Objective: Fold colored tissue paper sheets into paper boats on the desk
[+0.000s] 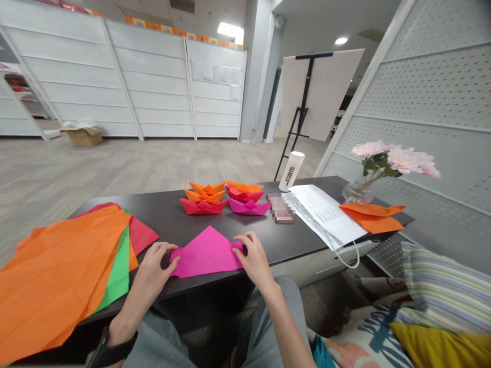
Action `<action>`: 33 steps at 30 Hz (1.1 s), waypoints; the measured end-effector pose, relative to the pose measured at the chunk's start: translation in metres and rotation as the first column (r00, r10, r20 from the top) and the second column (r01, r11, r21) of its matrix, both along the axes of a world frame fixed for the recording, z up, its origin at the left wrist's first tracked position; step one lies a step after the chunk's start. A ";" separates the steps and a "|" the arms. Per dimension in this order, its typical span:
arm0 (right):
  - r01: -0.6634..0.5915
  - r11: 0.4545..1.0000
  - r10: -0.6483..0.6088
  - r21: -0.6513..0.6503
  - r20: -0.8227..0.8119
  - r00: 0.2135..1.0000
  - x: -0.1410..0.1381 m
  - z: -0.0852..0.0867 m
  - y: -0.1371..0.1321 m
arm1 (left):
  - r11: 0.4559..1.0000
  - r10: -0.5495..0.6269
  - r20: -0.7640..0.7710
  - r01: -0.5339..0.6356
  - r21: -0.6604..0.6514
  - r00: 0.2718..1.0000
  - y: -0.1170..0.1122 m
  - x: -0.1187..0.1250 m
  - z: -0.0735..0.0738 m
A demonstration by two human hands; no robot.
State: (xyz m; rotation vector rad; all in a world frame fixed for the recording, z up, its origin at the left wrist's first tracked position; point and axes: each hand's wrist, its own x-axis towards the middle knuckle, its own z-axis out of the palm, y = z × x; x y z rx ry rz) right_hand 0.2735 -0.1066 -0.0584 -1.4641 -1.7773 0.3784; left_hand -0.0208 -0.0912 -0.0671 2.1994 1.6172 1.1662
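Pink paper (207, 253), folded into a pointy triangle, lies flat on the dark table (169, 217), right between the two hands. The left hand (153, 268) has its fingers (163, 249) bent close together, and they pinch the left corner of the pink paper with the thumb on top. The right hand (255, 258) does the same at the right corner: its fingers (245, 239) curl in tight over the edge and hold it down. The point of the triangle sticks out away from the fingertips.

Just past the fingertips, farther out on the table, sit little paper boats (222, 199) in orange, red and pink, all bunched up and touching. Out to the side of the left fingers is a pile of big paper sheets (61, 271), orange on top, with green and red peeking out under it. The pile hangs over the near edge of the table.

Out to the side of the right fingers, well apart from them, are white printed pages (326, 209) and a white tube (291, 171) standing up. Beyond those lie a folded orange paper (372, 217) and a glass vase (358, 190) with pink flowers (399, 158).
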 end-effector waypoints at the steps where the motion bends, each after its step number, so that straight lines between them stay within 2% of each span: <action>1: -0.015 1.000 0.014 0.021 0.028 1.000 0.000 -0.002 -0.001 | 0.999 -0.008 -0.037 0.010 0.043 0.999 -0.001 0.000 -0.003; 3: -0.052 0.997 0.047 0.051 0.089 0.995 0.000 -0.004 -0.004 | 0.993 -0.080 -0.099 0.088 0.073 0.992 -0.006 -0.002 -0.006; 5: -0.089 0.994 0.079 0.067 0.141 0.987 0.002 -0.004 -0.006 | 0.979 -0.188 -0.148 0.197 0.052 0.971 -0.012 -0.003 -0.006; 7: -0.141 0.987 0.127 0.073 0.175 0.976 0.006 -0.001 -0.011 | 0.968 -0.240 -0.204 0.250 0.025 0.949 -0.017 -0.007 -0.004; 12: -0.296 0.955 0.287 -0.004 0.262 0.921 0.022 0.012 -0.032 | 0.964 -0.243 -0.358 0.265 0.015 0.902 -0.035 -0.020 -0.001; 16: -0.367 0.928 0.370 -0.070 0.310 0.876 0.030 0.013 -0.040 | 0.959 -0.248 -0.388 0.281 0.030 0.888 -0.045 -0.027 -0.004; 20: -0.319 0.947 0.318 -0.043 0.264 0.910 0.028 0.010 -0.036 | 0.953 -0.282 -0.332 0.303 0.014 0.900 -0.045 -0.030 -0.006; 26: -0.258 0.966 0.258 -0.021 0.168 0.951 0.022 0.010 -0.033 | 0.947 -0.320 -0.237 0.307 -0.090 0.917 -0.039 -0.031 0.006; 30: -0.197 0.979 0.202 -0.057 0.087 0.976 0.019 0.009 -0.029 | 0.958 -0.260 -0.143 0.236 -0.165 0.955 -0.034 -0.024 0.014; 33: -0.117 0.991 0.119 -0.058 0.037 0.992 0.015 0.007 -0.024 | 0.970 -0.169 -0.101 0.147 -0.192 0.980 -0.031 -0.015 0.018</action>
